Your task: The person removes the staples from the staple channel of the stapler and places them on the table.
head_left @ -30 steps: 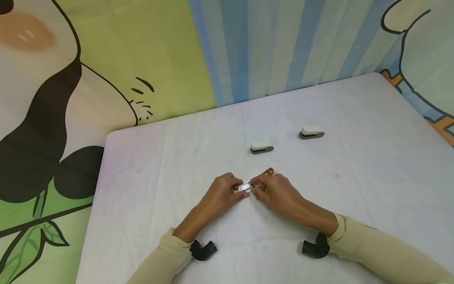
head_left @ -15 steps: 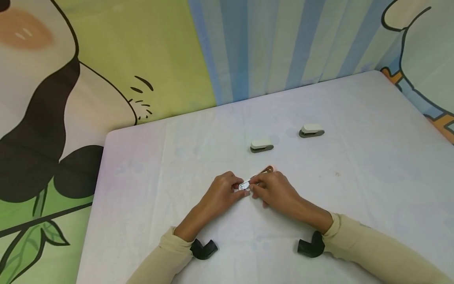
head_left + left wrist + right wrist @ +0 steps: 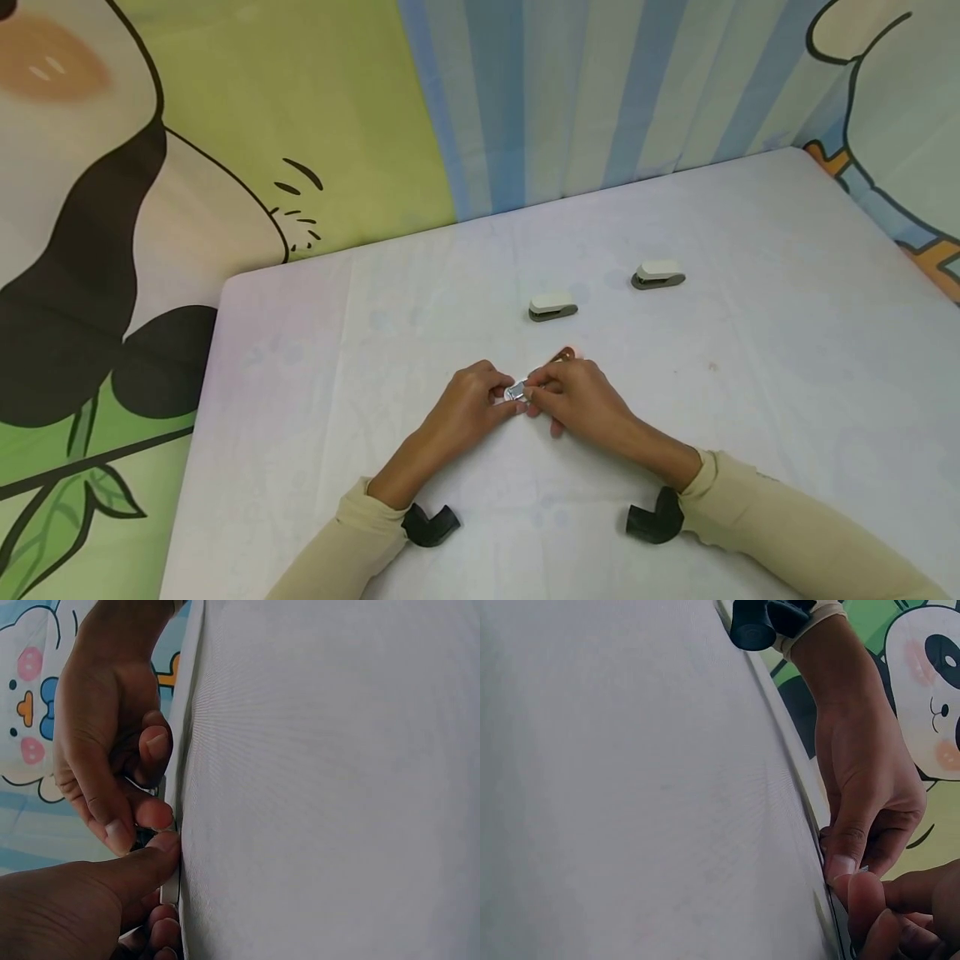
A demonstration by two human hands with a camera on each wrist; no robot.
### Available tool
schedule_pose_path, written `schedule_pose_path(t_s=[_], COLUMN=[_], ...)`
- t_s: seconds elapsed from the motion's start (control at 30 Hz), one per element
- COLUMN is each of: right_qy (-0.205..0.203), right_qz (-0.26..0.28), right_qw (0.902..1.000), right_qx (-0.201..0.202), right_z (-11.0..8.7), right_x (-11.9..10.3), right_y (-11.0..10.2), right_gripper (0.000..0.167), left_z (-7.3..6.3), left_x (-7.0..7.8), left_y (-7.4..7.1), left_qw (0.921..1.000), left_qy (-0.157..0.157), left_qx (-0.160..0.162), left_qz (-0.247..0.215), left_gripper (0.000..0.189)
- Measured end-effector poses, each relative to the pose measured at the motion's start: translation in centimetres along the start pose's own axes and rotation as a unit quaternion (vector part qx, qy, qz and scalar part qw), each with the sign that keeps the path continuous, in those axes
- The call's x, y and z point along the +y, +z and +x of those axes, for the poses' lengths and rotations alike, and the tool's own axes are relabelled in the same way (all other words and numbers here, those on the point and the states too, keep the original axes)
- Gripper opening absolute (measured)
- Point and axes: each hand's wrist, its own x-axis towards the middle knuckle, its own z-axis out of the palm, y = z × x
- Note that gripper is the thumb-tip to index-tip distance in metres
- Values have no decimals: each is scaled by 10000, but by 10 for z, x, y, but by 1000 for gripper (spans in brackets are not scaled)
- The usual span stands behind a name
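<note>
An unfolded stapler lies on the white table, its silver tray between the hands and its brown-and-pink end showing past the right hand. My left hand grips the near end between thumb and fingers. In the left wrist view, a pale edge of the stapler shows under the left thumb. With thumb and forefinger, my right hand pinches a small piece over the silver tray, mostly hidden by the fingers. A tiny shiny bit shows between the fingertips in the right wrist view.
Two white-and-grey staplers stand farther back, one stapler just beyond the hands and another stapler to its right. A white cloth covers the table. Printed curtains hang behind its back edge. Black wrist mounts sit at both cuffs.
The right hand has shifted slightly left along the stapler, its fingertips now over more of the silver tray. The left hand has stayed in place.
</note>
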Motion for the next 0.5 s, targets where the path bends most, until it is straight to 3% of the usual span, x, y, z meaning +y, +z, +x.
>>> schedule_pose_path(t_s=[0.5], right_qy=[217], right_qz=[457], right_qw=[9986], right_qx=[148], right_z=[1], right_x=[1], right_y=[1], right_gripper=[8], left_z=[1], left_x=[0], left_y=[0], left_qw=[10000], left_qy=[33], left_qx=[50], left_qz=[17], left_gripper=[28])
